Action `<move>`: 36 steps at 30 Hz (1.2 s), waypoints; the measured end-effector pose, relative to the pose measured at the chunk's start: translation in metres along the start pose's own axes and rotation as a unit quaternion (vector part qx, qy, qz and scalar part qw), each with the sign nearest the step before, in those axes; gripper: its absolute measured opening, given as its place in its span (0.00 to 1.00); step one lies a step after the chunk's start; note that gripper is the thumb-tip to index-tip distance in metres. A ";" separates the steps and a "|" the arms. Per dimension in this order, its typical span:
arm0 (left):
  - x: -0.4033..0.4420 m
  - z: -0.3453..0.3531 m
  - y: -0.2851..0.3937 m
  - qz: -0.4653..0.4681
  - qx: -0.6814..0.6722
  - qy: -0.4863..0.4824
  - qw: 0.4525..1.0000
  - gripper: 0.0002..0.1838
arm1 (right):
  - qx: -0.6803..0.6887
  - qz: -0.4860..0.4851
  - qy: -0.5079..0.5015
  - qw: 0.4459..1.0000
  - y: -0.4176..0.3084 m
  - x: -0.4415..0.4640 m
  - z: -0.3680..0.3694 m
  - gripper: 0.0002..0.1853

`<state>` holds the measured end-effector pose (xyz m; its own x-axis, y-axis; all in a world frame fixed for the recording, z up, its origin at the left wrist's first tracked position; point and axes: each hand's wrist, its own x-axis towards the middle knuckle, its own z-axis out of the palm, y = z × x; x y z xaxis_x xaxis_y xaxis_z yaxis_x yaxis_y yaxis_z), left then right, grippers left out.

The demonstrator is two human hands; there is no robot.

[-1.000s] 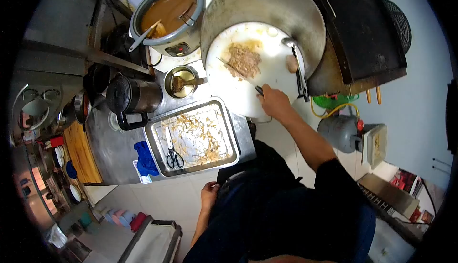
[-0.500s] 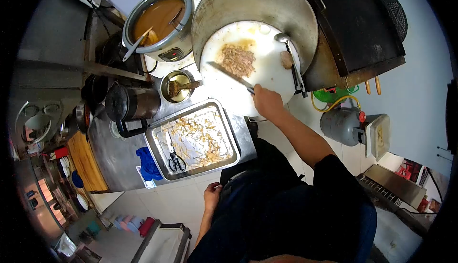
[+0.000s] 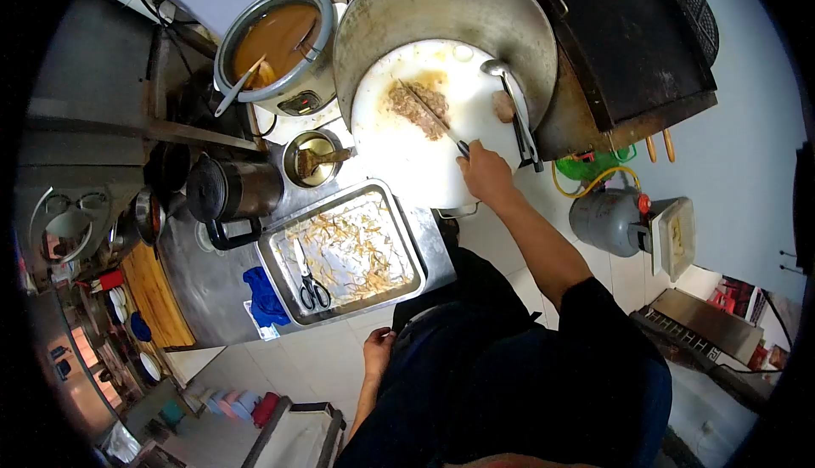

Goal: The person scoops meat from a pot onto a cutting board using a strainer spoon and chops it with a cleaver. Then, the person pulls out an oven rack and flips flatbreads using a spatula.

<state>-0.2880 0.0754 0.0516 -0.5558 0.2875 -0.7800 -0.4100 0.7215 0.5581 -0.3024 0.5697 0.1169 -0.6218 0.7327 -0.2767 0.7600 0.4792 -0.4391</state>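
Note:
My right hand (image 3: 488, 172) is shut around the dark handle of a knife (image 3: 435, 117). The knife's blade lies across a mound of chopped, cooked-looking meat (image 3: 418, 109) on a round white cutting board (image 3: 390, 171). The board sits at the mouth of a large metal pot (image 3: 450, 1). At the board's right side are a small brown lump of meat (image 3: 503, 107) and a long-handled ladle (image 3: 512, 98). My left hand (image 3: 377, 351) hangs low beside my dark clothing, its fingers curled, with nothing visible in them.
Left of the board stand a cooker of brown sauce (image 3: 276, 43), a small pot with a brush (image 3: 311, 159) and a dark jug (image 3: 233, 192). Nearer is a metal tray (image 3: 399, 290) with yellowish shreds and scissors (image 3: 312, 292). A gas cylinder (image 3: 604, 222) stands at right.
My right hand has moved slightly right and up. The knife blade has shifted from the near-left side of the meat onto it and is turned more steeply.

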 end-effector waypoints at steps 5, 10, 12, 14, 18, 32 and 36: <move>-0.003 -0.002 -0.003 0.021 -0.002 -0.004 1.000 0.18 | 0.013 0.003 -0.006 1.000 0.005 -0.003 0.006 0.17; -0.002 -0.002 0.000 0.003 0.018 0.001 1.000 0.18 | 0.217 0.070 0.009 0.974 0.024 -0.034 0.022 0.18; -0.001 -0.005 -0.010 0.001 0.007 -0.003 1.000 0.18 | 0.333 0.114 0.017 0.936 0.026 -0.059 0.038 0.17; 0.003 -0.006 -0.017 -0.009 0.013 -0.001 1.000 0.18 | 0.596 0.253 -0.023 0.762 0.018 -0.072 0.051 0.12; -0.008 -0.010 0.019 -0.009 0.054 -0.006 0.999 0.18 | 0.636 0.271 0.030 0.722 -0.021 -0.046 0.076 0.10; 0.005 -0.015 -0.011 0.013 -0.010 -0.013 1.000 0.16 | 0.045 0.038 0.063 0.996 -0.042 -0.011 0.011 0.15; 0.005 -0.020 -0.006 0.011 0.017 -0.014 1.000 0.17 | -0.003 0.016 0.026 1.000 -0.032 -0.004 0.018 0.15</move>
<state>-0.3023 0.0598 0.0499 -0.5440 0.3209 -0.7753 -0.3732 0.7350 0.5661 -0.3278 0.5430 0.1162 -0.5873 0.7713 -0.2453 0.7802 0.4589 -0.4250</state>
